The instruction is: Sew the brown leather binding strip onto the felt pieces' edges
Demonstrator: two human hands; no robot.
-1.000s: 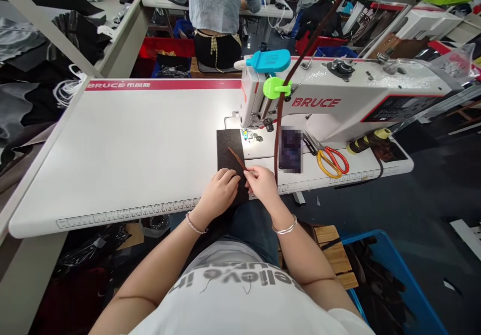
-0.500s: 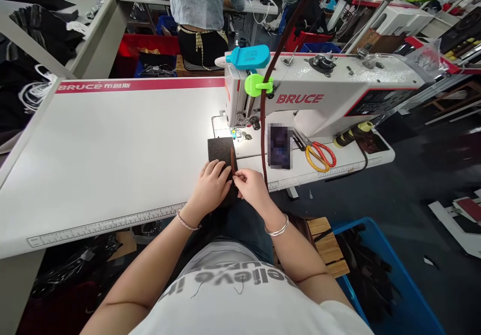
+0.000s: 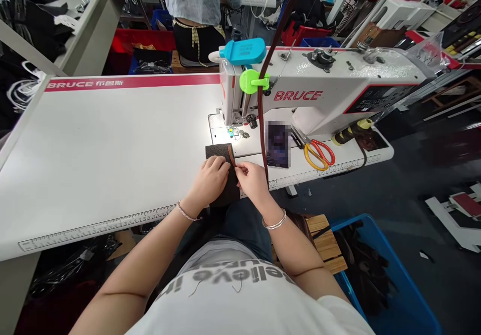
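Observation:
A dark pebbled leather panel [image 3: 218, 151] lies on the white sewing table [image 3: 112, 149], just in front of the needle area of the sewing machine [image 3: 319, 92]. A narrow brown leather strip [image 3: 232, 154] curves along the panel's upper right edge. My left hand [image 3: 210, 179] rests on the panel with curled fingers, pressing it down. My right hand [image 3: 251, 181] pinches the strip's lower part between its fingertips. The panel's lower part is hidden behind my hands.
A long brown strip [image 3: 262, 99] hangs in front of the machine head. Right of it lie a pixelated rectangular object [image 3: 278, 144] and red-and-yellow scissors [image 3: 318, 154]. A blue crate [image 3: 376, 275] holds dark scraps at lower right. A co-worker [image 3: 197, 4] sits beyond the table.
The brown strip has swung from lying diagonally across the panel to following its upper right edge. My hands have drawn closer together, and the view has shifted slightly.

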